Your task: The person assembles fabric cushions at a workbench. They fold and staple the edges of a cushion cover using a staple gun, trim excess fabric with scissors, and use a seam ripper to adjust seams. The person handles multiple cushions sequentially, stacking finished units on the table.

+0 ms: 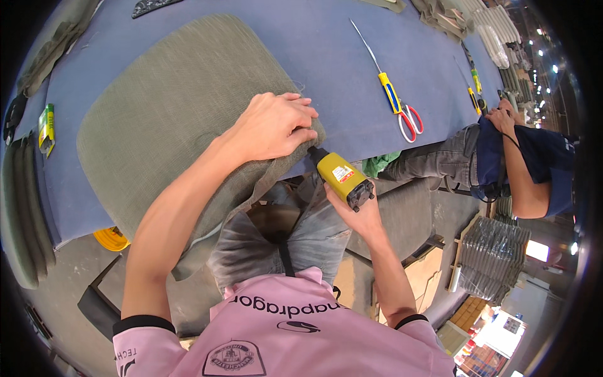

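Note:
A chair seat cushion [169,94] covered in grey-green woven fabric lies on the blue-topped table, its near right corner toward me. My left hand [276,125] is closed at that corner, fingers curled over the fabric edge [264,179], which hangs loose along the near side. In my right hand [361,210] is a yellow staple gun [342,176] with a black end cap. Its black nose meets the cushion's corner just below my left fingers. The grip of the gun and most of my right fingers are hidden beneath its body.
Right of the cushion lie a long screwdriver [389,91] and red-handled scissors [410,122]. A small green-and-yellow box [46,129] is at the table's left, near stacked cushions [25,207]. A co-worker [521,151] stands at the right beside the table [339,75]. Wrapped stacks [493,254] stand behind.

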{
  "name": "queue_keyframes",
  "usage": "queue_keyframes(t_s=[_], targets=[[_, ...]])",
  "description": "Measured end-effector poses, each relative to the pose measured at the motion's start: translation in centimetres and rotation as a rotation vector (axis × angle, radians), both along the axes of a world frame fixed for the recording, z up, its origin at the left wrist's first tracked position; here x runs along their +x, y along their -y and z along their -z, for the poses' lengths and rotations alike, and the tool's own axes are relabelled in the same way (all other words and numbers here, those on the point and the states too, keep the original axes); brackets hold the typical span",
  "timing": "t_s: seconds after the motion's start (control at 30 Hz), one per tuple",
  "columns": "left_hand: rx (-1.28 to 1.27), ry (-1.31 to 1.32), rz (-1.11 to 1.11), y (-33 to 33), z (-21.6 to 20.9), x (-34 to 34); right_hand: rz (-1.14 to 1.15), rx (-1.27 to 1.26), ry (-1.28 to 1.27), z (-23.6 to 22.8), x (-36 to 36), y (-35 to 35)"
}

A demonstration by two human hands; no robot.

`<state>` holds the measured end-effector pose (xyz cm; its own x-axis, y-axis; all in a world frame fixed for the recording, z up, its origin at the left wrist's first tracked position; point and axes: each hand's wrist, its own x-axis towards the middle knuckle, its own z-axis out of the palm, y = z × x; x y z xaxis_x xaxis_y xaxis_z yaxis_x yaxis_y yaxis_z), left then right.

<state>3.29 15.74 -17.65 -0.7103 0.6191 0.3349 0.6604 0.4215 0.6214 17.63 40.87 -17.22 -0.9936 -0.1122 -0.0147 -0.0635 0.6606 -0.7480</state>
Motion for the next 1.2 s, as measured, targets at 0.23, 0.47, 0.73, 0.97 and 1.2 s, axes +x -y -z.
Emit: queue_keyframes(t_s=[0.23,0.47,0.73,0.97,1.2], targets=[[-0.009,0.013,0.0,-0.6,0.5,0.4,0.056,-0.127,0.157,0.5,0.0,0.1],[-0.078,-0.151,0.092,0.8,-2.6,1.2,0.166,-0.256,0.028,1.3,0.2,0.4],[-0.024,-0.075,0.096,0.5,-0.7,0.1,0.053,-0.228,-0.032,0.6,1.4,0.3],[0.024,-0.07,0.049,0.2,0.2,0.0,0.063,-0.217,0.102,-0.6,0.8,1.4],[-0.005,-0.039,0.009,0.0,0.2,0.6,0.02,-0.095,0.081,0.4,1.2,0.8]])
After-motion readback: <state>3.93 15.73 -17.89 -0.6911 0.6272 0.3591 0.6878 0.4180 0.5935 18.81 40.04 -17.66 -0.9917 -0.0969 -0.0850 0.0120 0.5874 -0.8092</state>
